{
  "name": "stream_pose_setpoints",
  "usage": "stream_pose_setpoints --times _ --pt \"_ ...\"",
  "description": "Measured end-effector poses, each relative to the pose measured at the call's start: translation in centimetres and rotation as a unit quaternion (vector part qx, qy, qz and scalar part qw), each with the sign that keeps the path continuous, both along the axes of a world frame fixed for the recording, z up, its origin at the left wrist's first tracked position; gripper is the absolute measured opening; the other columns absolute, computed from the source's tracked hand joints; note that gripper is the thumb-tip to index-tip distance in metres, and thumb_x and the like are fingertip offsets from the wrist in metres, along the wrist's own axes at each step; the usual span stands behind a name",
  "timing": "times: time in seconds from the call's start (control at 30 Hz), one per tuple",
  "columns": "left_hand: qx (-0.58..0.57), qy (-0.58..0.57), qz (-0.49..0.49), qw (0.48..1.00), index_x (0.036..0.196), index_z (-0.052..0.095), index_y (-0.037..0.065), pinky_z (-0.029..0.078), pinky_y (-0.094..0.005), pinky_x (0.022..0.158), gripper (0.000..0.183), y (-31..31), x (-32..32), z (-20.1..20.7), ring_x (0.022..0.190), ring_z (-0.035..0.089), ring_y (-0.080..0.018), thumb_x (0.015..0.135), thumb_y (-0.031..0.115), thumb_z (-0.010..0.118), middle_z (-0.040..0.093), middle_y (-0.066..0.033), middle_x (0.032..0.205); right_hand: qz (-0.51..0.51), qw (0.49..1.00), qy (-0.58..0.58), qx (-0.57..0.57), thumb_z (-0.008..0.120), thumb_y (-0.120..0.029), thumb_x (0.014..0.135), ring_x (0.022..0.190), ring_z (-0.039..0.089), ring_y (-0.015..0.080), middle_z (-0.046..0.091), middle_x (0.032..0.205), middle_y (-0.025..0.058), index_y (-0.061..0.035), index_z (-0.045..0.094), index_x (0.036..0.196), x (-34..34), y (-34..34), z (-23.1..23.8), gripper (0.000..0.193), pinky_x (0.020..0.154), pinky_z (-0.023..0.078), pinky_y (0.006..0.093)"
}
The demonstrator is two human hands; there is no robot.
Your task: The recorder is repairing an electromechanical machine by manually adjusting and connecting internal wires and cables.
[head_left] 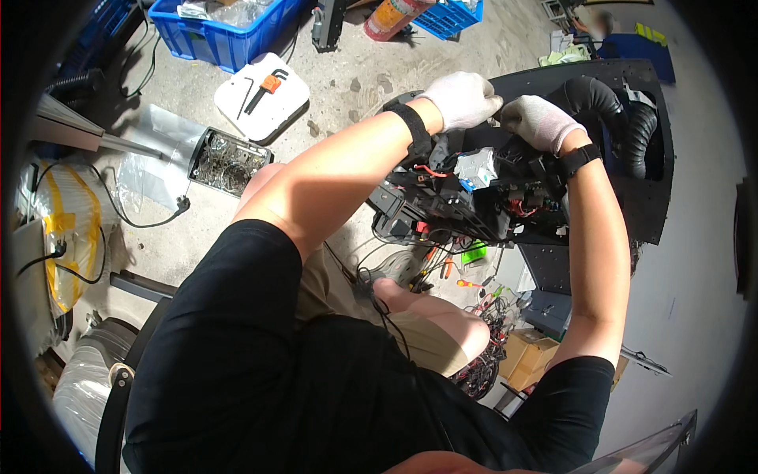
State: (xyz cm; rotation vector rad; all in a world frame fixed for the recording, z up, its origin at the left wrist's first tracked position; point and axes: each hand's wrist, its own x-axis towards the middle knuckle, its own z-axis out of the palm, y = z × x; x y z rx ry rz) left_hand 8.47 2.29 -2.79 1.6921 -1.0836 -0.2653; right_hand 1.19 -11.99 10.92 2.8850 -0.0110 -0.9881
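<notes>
White work gloves cover both my hands, which are close together over a large black machine housing with exposed wiring. My left hand has its fingers curled closed near the housing's left end; whatever it pinches is too small to make out. Just to its right, my right hand is also closed, fingertips pressed together, its contents hidden. Black ribbed hoses curve through the housing beside my right hand. Below my hands are a silver-wrapped block and bundles of red and black wires.
A white stool at left carries hex keys in an orange holder. Beside it lies a metal tray of small screws. A blue crate stands behind. Tools and tangled cables cover the floor near my legs, by a cardboard box.
</notes>
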Motion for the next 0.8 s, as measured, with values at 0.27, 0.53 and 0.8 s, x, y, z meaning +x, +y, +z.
stream_pose_setpoints --times 0.27,0.53,0.8 --pt "-0.023 0.4 -0.117 0.909 0.096 0.072 -0.002 0.052 -0.0359 0.063 0.042 -0.9 -0.8 0.7 0.066 0.066 -0.0223 0.1 0.035 0.052 0.071 -0.0141 0.077 -0.01 0.997 -0.061 -0.052 0.073 -0.015 0.085 0.082 0.072 0.0358 0.073 0.087 0.0204 0.0007 0.073 0.094 -0.3 0.0 -0.1 0.018 0.075 0.056 0.0409" --pt "-0.059 0.108 -0.141 0.982 0.093 0.071 -0.004 0.052 -0.0362 0.06 0.043 -0.5 -0.1 -1.0 0.06 0.063 -0.0218 0.099 0.032 0.047 0.069 -0.0143 0.073 -0.015 0.995 -0.091 -0.034 0.076 -0.017 0.083 0.085 0.071 0.0376 0.073 0.088 0.0207 0.0001 0.072 0.093 -0.5 1.0 0.2 0.021 0.076 0.056 0.042" --pt "0.02 0.176 -0.141 0.974 0.095 0.073 0.005 0.058 -0.041 0.076 0.026 0.0 0.2 0.6 0.082 0.074 -0.0292 0.095 0.028 0.059 0.075 -0.0156 0.09 0.001 0.994 -0.085 -0.064 0.074 -0.016 0.084 0.088 0.07 0.0395 0.073 0.09 0.0214 -0.0004 0.072 0.092 -0.5 1.1 -0.3 0.018 0.078 0.056 0.0439"
